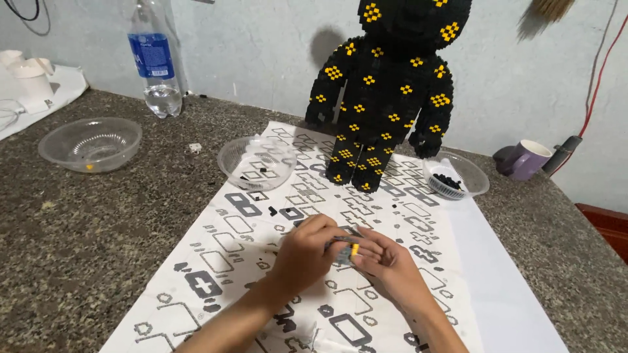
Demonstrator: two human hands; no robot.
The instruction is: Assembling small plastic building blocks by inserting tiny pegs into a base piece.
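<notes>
- My speckled grey stone worktop (85,222) fills the lower frame.
- A pale blue-grey wall (261,46) runs behind it.
- A red cable (598,78) hangs upper right.

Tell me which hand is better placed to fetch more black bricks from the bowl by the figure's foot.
Right hand, probably: the bowl of black bricks sits on its side; the left hand is farther off.

A clear plastic water bottle (154,62) stands upper left on the speckled stone table (85,222); a purple ceramic mug (526,159) sits far right.
</notes>
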